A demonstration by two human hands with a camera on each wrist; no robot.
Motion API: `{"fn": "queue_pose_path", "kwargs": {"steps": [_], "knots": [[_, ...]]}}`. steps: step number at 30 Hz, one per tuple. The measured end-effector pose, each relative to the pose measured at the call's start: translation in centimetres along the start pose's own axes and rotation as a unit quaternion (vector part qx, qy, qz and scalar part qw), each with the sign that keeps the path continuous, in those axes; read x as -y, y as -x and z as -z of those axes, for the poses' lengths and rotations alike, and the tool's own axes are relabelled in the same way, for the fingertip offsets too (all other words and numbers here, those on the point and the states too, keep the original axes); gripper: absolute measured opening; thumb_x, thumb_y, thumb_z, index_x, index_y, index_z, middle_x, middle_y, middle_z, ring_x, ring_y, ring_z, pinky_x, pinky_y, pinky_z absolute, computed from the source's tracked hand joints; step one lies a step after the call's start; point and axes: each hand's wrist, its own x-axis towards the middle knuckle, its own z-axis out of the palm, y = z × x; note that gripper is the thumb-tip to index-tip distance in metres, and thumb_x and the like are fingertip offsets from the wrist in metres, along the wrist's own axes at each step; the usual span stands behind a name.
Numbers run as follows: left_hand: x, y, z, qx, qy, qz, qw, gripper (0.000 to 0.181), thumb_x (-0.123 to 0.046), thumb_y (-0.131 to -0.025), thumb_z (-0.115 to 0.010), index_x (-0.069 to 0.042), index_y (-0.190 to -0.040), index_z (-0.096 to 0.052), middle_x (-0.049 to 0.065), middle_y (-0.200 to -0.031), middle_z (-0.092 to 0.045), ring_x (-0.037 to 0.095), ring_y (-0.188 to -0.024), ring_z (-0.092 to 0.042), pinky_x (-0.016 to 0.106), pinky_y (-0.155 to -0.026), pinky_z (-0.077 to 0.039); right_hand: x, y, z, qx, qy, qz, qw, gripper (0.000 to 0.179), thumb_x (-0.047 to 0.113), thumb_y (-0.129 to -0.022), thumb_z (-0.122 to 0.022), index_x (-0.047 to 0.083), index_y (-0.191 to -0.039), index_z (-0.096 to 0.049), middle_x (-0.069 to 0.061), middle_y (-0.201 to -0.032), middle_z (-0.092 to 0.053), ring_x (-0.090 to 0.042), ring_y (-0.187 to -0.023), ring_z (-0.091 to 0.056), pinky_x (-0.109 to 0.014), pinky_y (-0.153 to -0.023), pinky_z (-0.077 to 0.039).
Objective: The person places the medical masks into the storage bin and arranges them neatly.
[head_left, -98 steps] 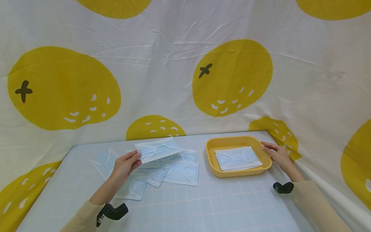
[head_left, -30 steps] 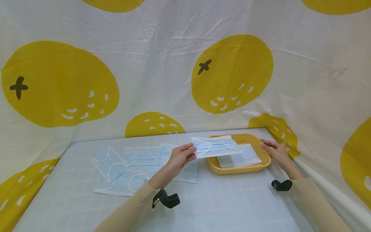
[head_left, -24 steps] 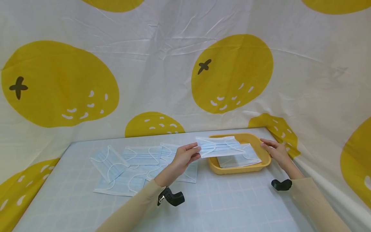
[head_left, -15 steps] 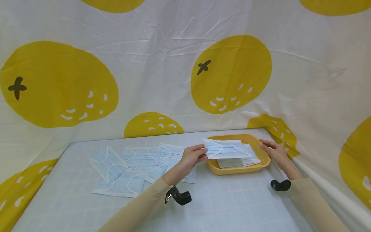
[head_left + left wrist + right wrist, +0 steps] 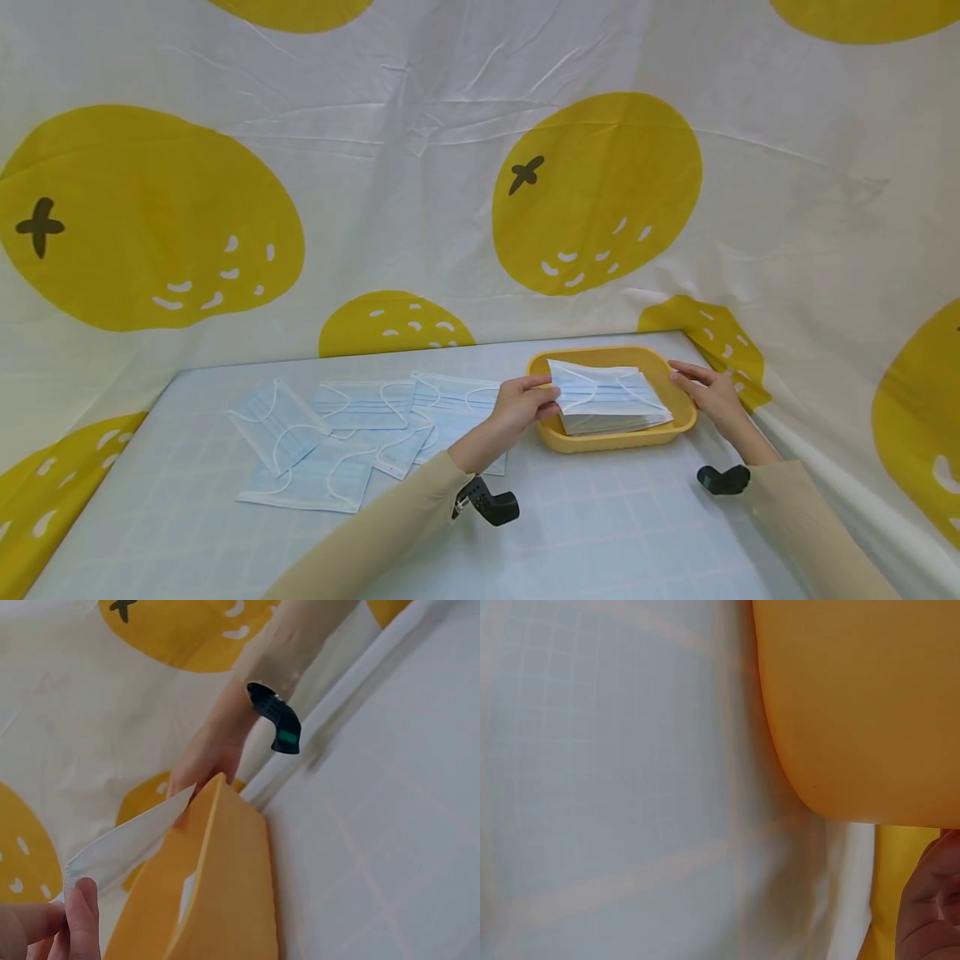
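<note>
- Currently one pale blue mask (image 5: pixel 603 387) sticks out to the right of the left hand (image 5: pixel 521 408), over the tray.
- Left hand: thumb and fingers pinch the mask's left end; the left wrist view shows the sheet tilted.
- Yellow tray (image 5: pixel 551 439): just right of the left hand, between both hands. Mask stack (image 5: pixel 607 423) inside, partly covered by the held mask; can't tell if they touch.
- Right hand (image 5: pixel 720 408): at the tray's right end, fingertips by the rim. Can't tell if it's clamped on it.
- Loose masks (image 5: pixel 352 450): left of the left hand, overlapping, flat on the pale gridded tablecloth (image 5: pixel 585 533).
- Beige sleeves (image 5: pixel 375 533) on both arms, black device (image 5: pixel 491 502) at each wrist.
- Beyond both hands: white backdrop (image 5: pixel 420 208), big yellow fruit print.
</note>
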Motion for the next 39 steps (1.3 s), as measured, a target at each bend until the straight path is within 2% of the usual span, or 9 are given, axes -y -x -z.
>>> {"fn": "queue_pose_path", "kwargs": {"steps": [4, 7, 10, 19, 26, 29, 35, 39], "knots": [[-0.1, -0.2, -0.6, 0.002, -0.004, 0.001, 1.0000, 0.038, -0.014, -0.090, -0.067, -0.004, -0.126, -0.062, 0.008, -0.097, -0.071, 0.007, -0.069, -0.066, 0.021, -0.072, -0.057, -0.1, 0.0, 0.0, 0.003, -0.001, 0.007, 1.0000, 0.063, 0.046, -0.097, -0.050, 0.004, -0.143, -0.043, -0.028, -0.141, -0.044, 0.005, -0.086, -0.048, -0.006, -0.072, -0.048], [-0.2, -0.4, -1.0, 0.000, -0.003, -0.001, 1.0000, 0.037, -0.013, -0.090, -0.067, -0.003, -0.124, -0.063, 0.008, -0.093, -0.071, 0.006, -0.066, -0.066, 0.020, -0.070, -0.057, -0.1, -0.1, 0.0, 0.001, -0.001, 0.009, 1.0000, 0.064, 0.047, -0.096, -0.051, 0.003, -0.142, -0.044, -0.028, -0.140, -0.046, 0.000, -0.089, -0.049, -0.006, -0.072, -0.048], [0.0, -0.6, -1.3, -0.005, -0.004, -0.005, 1.0000, 0.035, -0.011, -0.089, -0.067, -0.002, -0.123, -0.064, 0.009, -0.090, -0.072, 0.005, -0.062, -0.065, 0.020, -0.068, -0.057, -0.2, -0.2, 0.0, -0.009, -0.010, -0.004, 0.9999, 0.063, 0.048, -0.094, -0.055, 0.006, -0.140, -0.047, -0.025, -0.139, -0.048, -0.004, -0.090, -0.051, -0.008, -0.071, -0.049], [0.2, -1.4, -2.0, -0.013, -0.013, -0.011, 0.9998, 0.034, -0.007, -0.089, -0.066, -0.001, -0.123, -0.064, 0.009, -0.089, -0.071, 0.004, -0.059, -0.063, 0.019, -0.066, -0.057, -0.3, -0.1, 0.0, 0.002, -0.009, 0.007, 0.9999, 0.064, 0.047, -0.096, -0.052, 0.003, -0.142, -0.044, -0.028, -0.142, -0.043, -0.007, -0.095, -0.051, -0.005, -0.074, -0.048], [0.1, -1.9, -2.7, -0.011, -0.012, -0.007, 0.9998, 0.034, -0.007, -0.090, -0.065, -0.001, -0.123, -0.063, 0.011, -0.094, -0.071, 0.006, -0.063, -0.066, 0.021, -0.069, -0.057, -0.6, -0.4, -0.1, -0.012, -0.017, -0.004, 0.9998, 0.064, 0.052, -0.092, -0.057, 0.009, -0.139, -0.051, -0.023, -0.138, -0.049, -0.005, -0.090, -0.052, -0.008, -0.072, -0.049], [0.2, -2.1, -3.1, -0.014, -0.003, -0.007, 0.9999, 0.034, -0.005, -0.089, -0.065, 0.000, -0.123, -0.064, 0.013, -0.097, -0.071, 0.007, -0.065, -0.067, 0.021, -0.068, -0.058, -0.5, -0.4, 0.0, -0.006, -0.012, 0.002, 0.9999, 0.065, 0.051, -0.094, -0.054, 0.006, -0.140, -0.047, -0.025, -0.138, -0.047, -0.006, -0.091, -0.052, -0.009, -0.072, -0.050], [0.1, -2.3, -3.9, -0.022, 0.002, -0.007, 0.9997, 0.032, -0.003, -0.089, -0.065, -0.001, -0.121, -0.065, 0.013, -0.097, -0.071, 0.008, -0.064, -0.067, 0.022, -0.068, -0.058, -0.4, -0.4, -0.1, -0.002, -0.010, -0.017, 0.9998, 0.064, 0.049, -0.095, -0.052, 0.007, -0.143, -0.044, -0.018, -0.137, -0.050, -0.006, -0.092, -0.051, -0.009, -0.074, -0.049], [0.0, -2.3, -4.2, -0.031, -0.002, -0.007, 0.9995, 0.032, -0.003, -0.089, -0.065, -0.001, -0.120, -0.065, 0.013, -0.096, -0.071, 0.008, -0.064, -0.067, 0.022, -0.067, -0.058, -0.4, -0.3, -0.1, 0.002, -0.006, -0.007, 1.0000, 0.064, 0.048, -0.096, -0.051, 0.006, -0.143, -0.043, -0.023, -0.140, -0.047, -0.002, -0.090, -0.050, -0.008, -0.074, -0.049]]}}
